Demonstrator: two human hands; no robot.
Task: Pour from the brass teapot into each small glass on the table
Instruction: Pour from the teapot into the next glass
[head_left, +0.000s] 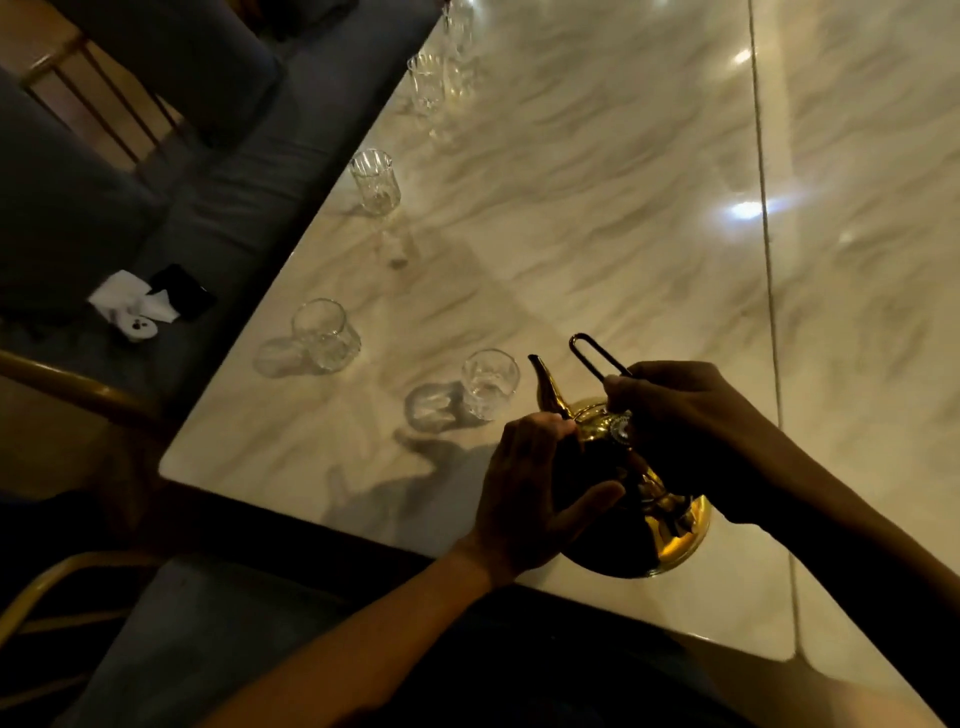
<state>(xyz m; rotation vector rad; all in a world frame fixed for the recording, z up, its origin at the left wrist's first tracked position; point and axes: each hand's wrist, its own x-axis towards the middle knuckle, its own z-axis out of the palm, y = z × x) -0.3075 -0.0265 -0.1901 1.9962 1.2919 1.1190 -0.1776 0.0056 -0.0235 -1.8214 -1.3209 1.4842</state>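
Observation:
The brass teapot (670, 540) sits near the front edge of the marble table (597, 208). Its spout points toward a small clear glass (489, 382) just beyond it. My right hand (675, 410) grips the dark loop handle above the lid. My left hand (535, 493) cups the pot's left side, thumb across the body. A second small glass (324, 335) stands further left. A tall stemmed glass (376, 184) stands beyond that one, near the table's left edge. No liquid shows in the glasses.
More stemmed glasses (431, 85) line the left edge further back. A grey cushioned bench (218, 171) runs along the table, with white tissues and a dark phone (182, 291) on it. Gold-framed chairs (67, 395) stand at the left.

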